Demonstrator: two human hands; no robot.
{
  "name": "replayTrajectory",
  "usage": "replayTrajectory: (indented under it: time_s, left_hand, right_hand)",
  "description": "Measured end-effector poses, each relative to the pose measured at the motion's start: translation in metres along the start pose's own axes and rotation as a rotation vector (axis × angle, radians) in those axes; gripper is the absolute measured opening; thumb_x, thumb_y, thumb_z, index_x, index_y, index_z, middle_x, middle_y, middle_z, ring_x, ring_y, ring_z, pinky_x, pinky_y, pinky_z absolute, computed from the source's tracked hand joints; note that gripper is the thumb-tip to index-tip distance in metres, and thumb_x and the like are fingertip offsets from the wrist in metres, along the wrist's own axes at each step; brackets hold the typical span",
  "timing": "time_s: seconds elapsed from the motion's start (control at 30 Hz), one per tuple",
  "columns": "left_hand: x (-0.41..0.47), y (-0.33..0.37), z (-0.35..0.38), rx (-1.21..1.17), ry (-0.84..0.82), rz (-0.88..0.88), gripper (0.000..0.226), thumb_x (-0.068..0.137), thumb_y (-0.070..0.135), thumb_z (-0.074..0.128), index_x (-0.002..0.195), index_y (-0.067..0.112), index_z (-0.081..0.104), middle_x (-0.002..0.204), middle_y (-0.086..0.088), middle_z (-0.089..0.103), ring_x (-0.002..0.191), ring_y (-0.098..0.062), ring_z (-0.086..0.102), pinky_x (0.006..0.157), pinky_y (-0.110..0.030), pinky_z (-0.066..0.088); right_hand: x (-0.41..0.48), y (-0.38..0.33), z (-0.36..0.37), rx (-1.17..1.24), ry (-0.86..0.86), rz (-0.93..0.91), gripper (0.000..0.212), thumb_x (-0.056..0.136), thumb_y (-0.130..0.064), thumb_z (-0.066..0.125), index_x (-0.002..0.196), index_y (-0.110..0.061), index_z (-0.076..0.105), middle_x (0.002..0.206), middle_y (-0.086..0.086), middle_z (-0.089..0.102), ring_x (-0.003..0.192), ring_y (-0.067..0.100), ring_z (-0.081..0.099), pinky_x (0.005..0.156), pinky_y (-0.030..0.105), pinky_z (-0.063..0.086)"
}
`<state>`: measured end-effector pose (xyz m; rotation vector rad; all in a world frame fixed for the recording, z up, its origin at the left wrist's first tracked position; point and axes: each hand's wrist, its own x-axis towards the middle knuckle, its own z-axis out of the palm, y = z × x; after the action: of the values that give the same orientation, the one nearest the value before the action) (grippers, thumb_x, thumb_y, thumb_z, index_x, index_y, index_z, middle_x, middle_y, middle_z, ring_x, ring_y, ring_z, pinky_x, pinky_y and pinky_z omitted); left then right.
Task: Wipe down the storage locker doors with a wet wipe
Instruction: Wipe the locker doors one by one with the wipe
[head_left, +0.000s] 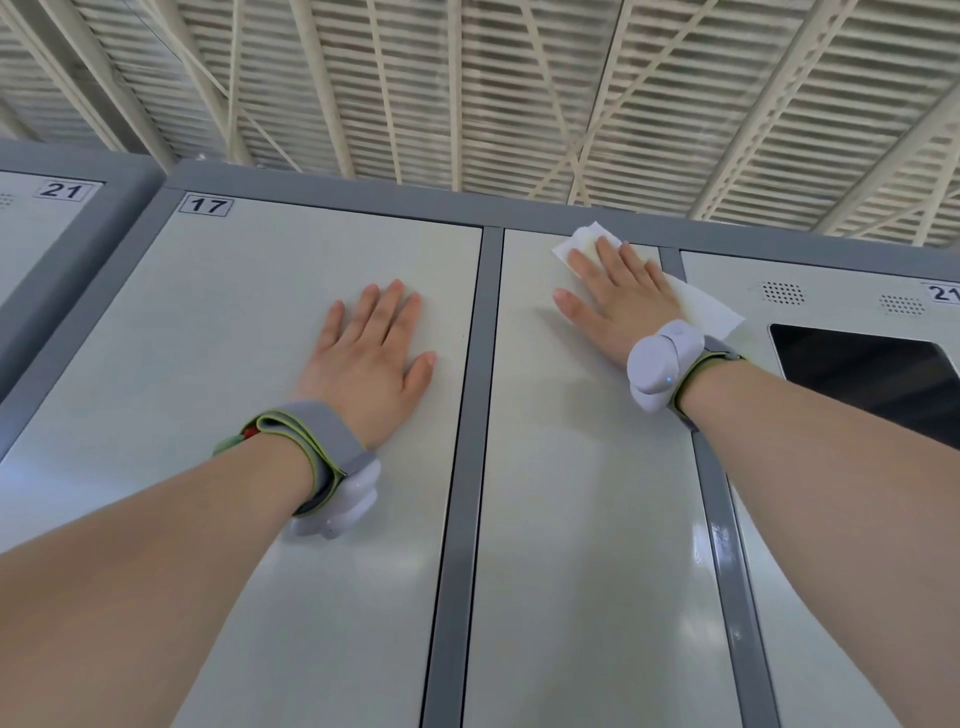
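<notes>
Head | right hand (608, 299) covers wet wipe (707, 310) middle | dark panel (857, 366) cropped

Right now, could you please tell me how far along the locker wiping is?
Done: cannot tell; no door shows clear streaks. In hand: the right hand presses the wipe flat at the top of the middle door, while the left hand rests bare on door 17. Left: likely the middle door's lower part, at least.

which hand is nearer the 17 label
Left. The left hand lies flat on the same door, below and right of the 17 label; the right hand presses the wipe on the next door.
</notes>
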<state>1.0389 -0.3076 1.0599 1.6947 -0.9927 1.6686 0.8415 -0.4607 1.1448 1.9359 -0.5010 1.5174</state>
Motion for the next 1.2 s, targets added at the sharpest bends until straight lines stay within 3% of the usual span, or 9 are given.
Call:
replayTrajectory:
  time_s: [0.1,0.2,0.33,0.53,0.77,0.87,1.0,1.2]
  left_hand:
    - [0.000,-0.001,0.000,0.008,-0.003,-0.001,0.093,0.070,0.056,-0.014,0.152,0.015,0.003,0.160,-0.001,-0.001,0.146,-0.018,-0.004,0.115,-0.037,-0.006]
    - [0.000,0.001,0.001,0.011,-0.006,-0.003,0.085,0.077,0.054,-0.008,0.152,0.016,0.002,0.160,-0.001,-0.002,0.146,-0.018,-0.005,0.115,-0.036,-0.007]
    - [0.000,0.001,0.000,-0.005,-0.006,-0.012,0.075,0.084,0.048,0.004,0.152,0.016,0.003,0.160,0.000,-0.003,0.146,-0.017,-0.005,0.116,-0.036,-0.007]
    - [0.000,0.001,0.000,-0.003,-0.008,-0.013,0.075,0.084,0.049,0.003,0.152,0.016,0.001,0.160,0.001,-0.004,0.146,-0.017,-0.006,0.115,-0.035,-0.009]
    - [-0.002,0.002,-0.002,0.002,-0.019,-0.015,0.071,0.089,0.048,0.004,0.152,0.015,0.000,0.160,0.000,-0.005,0.146,-0.016,-0.007,0.115,-0.035,-0.009]
    - [-0.002,0.001,-0.004,-0.010,-0.025,-0.022,0.062,0.100,0.043,0.017,0.151,0.014,-0.001,0.159,0.000,-0.005,0.146,-0.016,-0.008,0.116,-0.035,-0.008]
    - [-0.003,0.002,-0.003,-0.023,-0.021,-0.034,0.064,0.099,0.042,0.020,0.151,0.012,-0.003,0.159,0.000,-0.007,0.146,-0.015,-0.009,0.116,-0.035,-0.010]
    - [-0.004,0.003,-0.002,-0.022,0.027,-0.091,0.069,0.098,0.047,0.018,0.150,0.006,0.001,0.159,-0.005,-0.009,0.145,-0.018,-0.011,0.115,-0.036,-0.012]
  right_hand:
    - [-0.007,0.008,0.001,0.020,-0.023,-0.055,0.052,0.099,-0.051,0.019,0.149,-0.037,0.013,0.159,-0.006,0.000,0.146,0.016,-0.004,0.116,0.032,-0.006]
    - [-0.001,0.018,-0.001,0.012,-0.011,0.082,0.053,0.099,-0.050,0.018,0.149,-0.036,0.009,0.159,-0.001,-0.002,0.146,0.022,-0.005,0.116,0.035,-0.005]
    - [0.014,0.007,0.002,-0.141,-0.052,0.091,0.061,0.100,-0.033,0.036,0.148,-0.035,-0.002,0.158,0.007,-0.012,0.144,0.031,-0.010,0.116,0.042,-0.004]
    - [0.024,-0.019,0.003,-0.043,-0.054,0.028,0.061,0.097,-0.055,0.018,0.150,-0.030,0.002,0.159,-0.001,-0.008,0.146,0.022,-0.008,0.116,0.038,-0.005]
    - [0.002,-0.030,0.000,0.037,-0.111,-0.138,0.056,0.097,-0.055,0.017,0.149,-0.036,0.008,0.159,-0.009,-0.003,0.146,0.014,-0.007,0.116,0.033,-0.008]
    - [-0.007,-0.023,-0.003,0.115,-0.094,-0.081,0.051,0.099,-0.050,0.017,0.149,-0.037,0.014,0.159,-0.008,0.000,0.146,0.015,-0.005,0.116,0.033,-0.007]
    - [0.004,-0.018,-0.002,-0.088,-0.084,0.089,0.054,0.100,-0.042,0.027,0.148,-0.034,0.003,0.158,0.003,-0.008,0.145,0.027,-0.008,0.116,0.042,-0.002]
    - [0.023,-0.044,0.005,-0.156,-0.088,-0.035,0.061,0.100,-0.035,0.035,0.144,-0.039,-0.006,0.157,0.000,-0.015,0.144,0.029,-0.013,0.115,0.046,-0.003]
